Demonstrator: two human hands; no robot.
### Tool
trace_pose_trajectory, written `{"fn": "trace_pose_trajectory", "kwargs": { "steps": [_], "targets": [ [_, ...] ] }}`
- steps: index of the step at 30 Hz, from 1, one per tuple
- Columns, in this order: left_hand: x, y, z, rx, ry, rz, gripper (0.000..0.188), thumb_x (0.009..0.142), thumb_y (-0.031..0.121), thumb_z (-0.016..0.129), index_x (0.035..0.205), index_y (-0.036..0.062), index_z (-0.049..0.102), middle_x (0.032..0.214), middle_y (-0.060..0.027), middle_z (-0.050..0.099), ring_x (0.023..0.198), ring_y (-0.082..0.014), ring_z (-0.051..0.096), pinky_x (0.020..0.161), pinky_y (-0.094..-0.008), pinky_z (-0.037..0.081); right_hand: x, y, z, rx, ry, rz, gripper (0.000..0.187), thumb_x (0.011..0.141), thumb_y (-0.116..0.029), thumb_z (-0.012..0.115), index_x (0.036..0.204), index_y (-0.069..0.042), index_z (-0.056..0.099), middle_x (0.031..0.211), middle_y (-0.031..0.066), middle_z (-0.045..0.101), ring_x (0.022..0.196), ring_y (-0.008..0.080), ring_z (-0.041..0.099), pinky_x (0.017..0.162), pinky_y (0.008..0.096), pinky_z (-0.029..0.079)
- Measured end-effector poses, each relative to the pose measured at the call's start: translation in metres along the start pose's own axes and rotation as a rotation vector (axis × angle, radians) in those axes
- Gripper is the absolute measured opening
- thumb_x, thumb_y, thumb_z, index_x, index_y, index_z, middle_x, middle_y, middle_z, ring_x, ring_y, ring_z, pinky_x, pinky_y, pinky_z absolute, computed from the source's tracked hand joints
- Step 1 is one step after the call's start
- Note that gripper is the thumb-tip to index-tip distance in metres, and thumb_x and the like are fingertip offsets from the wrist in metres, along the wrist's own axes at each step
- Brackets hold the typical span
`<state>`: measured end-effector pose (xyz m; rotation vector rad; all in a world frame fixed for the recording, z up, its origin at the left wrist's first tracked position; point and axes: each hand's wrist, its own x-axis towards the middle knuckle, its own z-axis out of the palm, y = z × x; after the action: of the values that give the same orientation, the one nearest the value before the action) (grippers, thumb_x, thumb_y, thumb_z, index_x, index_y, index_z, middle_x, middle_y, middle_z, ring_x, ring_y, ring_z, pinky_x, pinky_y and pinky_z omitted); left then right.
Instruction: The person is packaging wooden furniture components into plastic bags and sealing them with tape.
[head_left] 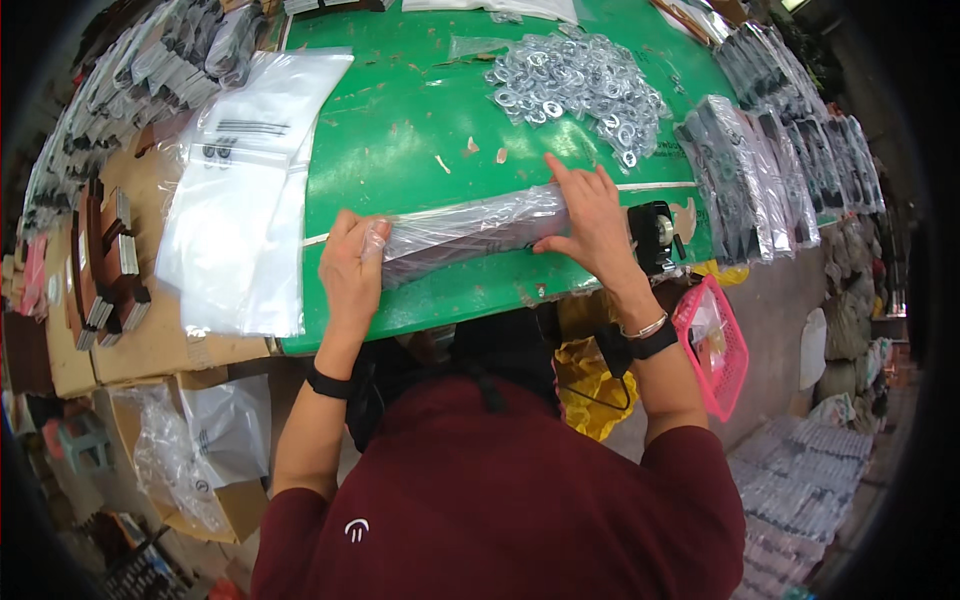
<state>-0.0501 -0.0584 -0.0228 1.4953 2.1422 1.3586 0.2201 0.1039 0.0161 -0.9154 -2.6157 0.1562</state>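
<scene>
A long grey package in a clear plastic bag lies crosswise on the green table near its front edge. At its left end, my left hand is closed, pinching the bag's plastic between thumb and fingers. My right hand lies against the package's right end. Its fingers stretch out over the far side, and the thumb is spread apart along the near side. Just right of that hand stands a black device with a pale round part, perhaps a tape dispenser.
Flat clear bags lie to the left, beside brown curved pieces. A heap of bagged metal rings is at the far side. Wrapped packages line the right edge. A pink basket and yellow bag sit below the table.
</scene>
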Motion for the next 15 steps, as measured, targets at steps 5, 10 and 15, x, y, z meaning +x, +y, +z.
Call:
{"fn": "trace_pose_trajectory", "kwargs": {
  "steps": [5, 10, 15],
  "targets": [
    [0.002, -0.004, -0.001, -0.156, -0.024, -0.144, 0.025, 0.093, 0.023, 0.064, 0.091, -0.0006, 0.071, 0.081, -0.0066, 0.055, 0.073, -0.0185, 0.053, 0.067, -0.0315, 0.040, -0.007, -0.003, 0.003, 0.005, 0.015, 0.038, 0.113, 0.049, -0.030, 0.092, 0.147, -0.010, 0.040, 0.120, 0.0096, 0.060, 0.121, 0.0291, 0.052, 0.116, 0.0521, 0.028],
    [-0.008, -0.012, 0.004, -0.379, -0.042, -0.262, 0.016, 0.089, 0.014, 0.069, 0.089, -0.0013, 0.071, 0.084, -0.0027, 0.059, 0.077, -0.0134, 0.053, 0.074, -0.0268, 0.041, -0.025, -0.004, 0.013, -0.032, 0.124, 0.021, 0.105, 0.051, -0.028, 0.090, 0.144, -0.011, 0.045, 0.125, 0.0079, 0.060, 0.123, 0.0289, 0.051, 0.116, 0.0524, 0.027],
    [-0.020, -0.008, 0.004, -0.526, -0.027, -0.330, 0.011, 0.087, 0.010, 0.071, 0.093, 0.0007, 0.074, 0.084, -0.0051, 0.057, 0.080, -0.0149, 0.054, 0.074, -0.0279, 0.042, -0.036, -0.005, 0.021, -0.046, 0.222, 0.013, 0.099, 0.053, -0.025, 0.088, 0.142, -0.011, 0.048, 0.126, 0.0075, 0.059, 0.124, 0.0295, 0.050, 0.116, 0.0529, 0.027]
  ]
}}
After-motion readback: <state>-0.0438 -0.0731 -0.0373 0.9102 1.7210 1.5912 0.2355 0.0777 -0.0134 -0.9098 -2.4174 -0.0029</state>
